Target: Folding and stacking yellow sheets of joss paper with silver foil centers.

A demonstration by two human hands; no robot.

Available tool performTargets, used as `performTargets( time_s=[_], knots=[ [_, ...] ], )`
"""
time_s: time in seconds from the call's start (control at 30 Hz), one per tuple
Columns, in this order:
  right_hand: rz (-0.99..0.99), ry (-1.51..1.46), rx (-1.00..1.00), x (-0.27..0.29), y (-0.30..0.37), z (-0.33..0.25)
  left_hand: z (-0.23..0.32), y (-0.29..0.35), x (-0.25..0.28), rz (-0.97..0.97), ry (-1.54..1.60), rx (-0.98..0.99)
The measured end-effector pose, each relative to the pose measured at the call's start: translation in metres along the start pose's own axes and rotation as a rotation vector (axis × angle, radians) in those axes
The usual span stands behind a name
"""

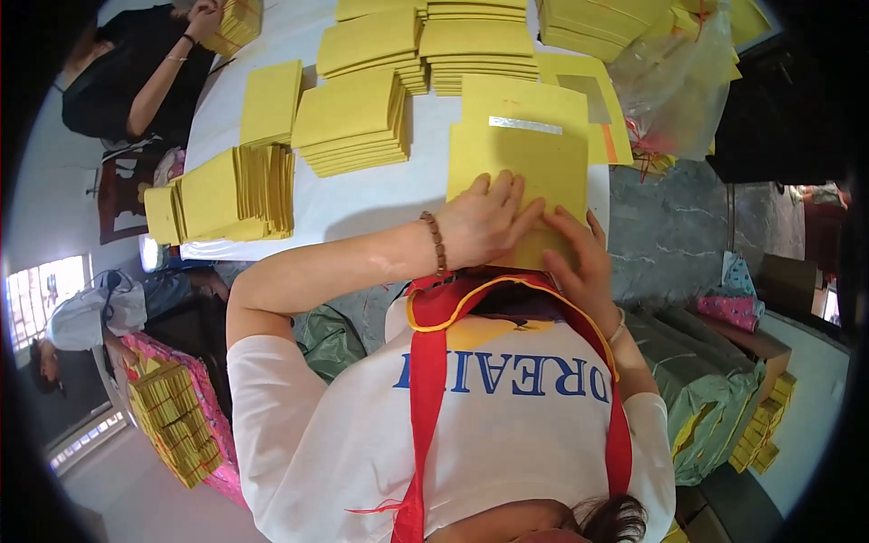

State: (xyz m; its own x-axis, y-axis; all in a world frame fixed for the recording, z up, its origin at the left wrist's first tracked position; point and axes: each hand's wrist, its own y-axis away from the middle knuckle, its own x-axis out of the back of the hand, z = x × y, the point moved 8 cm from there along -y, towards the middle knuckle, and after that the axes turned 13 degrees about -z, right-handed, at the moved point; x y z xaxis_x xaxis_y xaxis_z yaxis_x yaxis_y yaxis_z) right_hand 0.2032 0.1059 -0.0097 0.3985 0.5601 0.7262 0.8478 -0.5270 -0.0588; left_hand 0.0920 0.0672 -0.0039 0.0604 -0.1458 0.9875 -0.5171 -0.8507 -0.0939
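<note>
Head view: left hand [493,219] lies palm-down, fingers slightly parted, on yellow paper [518,158] at the near edge of the tabletop [348,192]; right hand [581,255] spreads along its lower right, presumably steadying it, yellow stacks [348,122] leftward, likely leaving room.

Yellow paper [534,158] with a silvery strip [525,125] lies on the white table [317,195].

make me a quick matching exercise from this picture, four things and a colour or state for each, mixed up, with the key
Things
1. left hand
2. apron
3. plastic bag
4. beaded bracelet

Colours and states
A. see-through
B. brown
C. resting on yellow paper
D. red with yellow edging

Pairs: 1-C, 2-D, 3-A, 4-B
</note>
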Motion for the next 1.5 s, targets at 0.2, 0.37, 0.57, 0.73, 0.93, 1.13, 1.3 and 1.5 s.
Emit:
performTargets(
  time_s=[0.2, 0.37, 0.57, 0.73, 0.93, 1.13, 1.3, 1.5],
  knots=[
    [0.236, -0.763, -0.071, 0.019, 0.008, 0.037, -0.018, -0.015, -0.014, -0.253, 0.181, 0.154],
    [0.338, -0.710, -0.113, 0.027, 0.019, 0.045, -0.051, 0.011, 0.041, 0.154, 0.260, 0.028],
    [0.336, -0.670, -0.149, 0.023, 0.026, 0.054, -0.146, 0.083, 0.050, 0.139, 0.060, 0.290],
    [0.239, -0.641, -0.089, 0.017, 0.016, 0.047, -0.203, 0.138, -0.025, 0.032, -0.035, 0.496],
    [0.231, -0.696, -0.154, 0.014, 0.016, 0.052, -0.211, 0.154, -0.058, 0.007, 0.045, 0.585],
    [0.244, -0.671, -0.192, 0.013, 0.014, 0.054, -0.219, 0.162, -0.077, -0.125, 0.117, 0.643],
    [0.203, -0.677, -0.208, 0.007, 0.009, 0.055, -0.207, 0.164, -0.103, -0.291, 0.256, 0.721],
    [0.225, -0.689, -0.221, 0.008, 0.010, 0.058, -0.186, 0.165, -0.120, -0.227, 0.033, 0.756]
  ],
)
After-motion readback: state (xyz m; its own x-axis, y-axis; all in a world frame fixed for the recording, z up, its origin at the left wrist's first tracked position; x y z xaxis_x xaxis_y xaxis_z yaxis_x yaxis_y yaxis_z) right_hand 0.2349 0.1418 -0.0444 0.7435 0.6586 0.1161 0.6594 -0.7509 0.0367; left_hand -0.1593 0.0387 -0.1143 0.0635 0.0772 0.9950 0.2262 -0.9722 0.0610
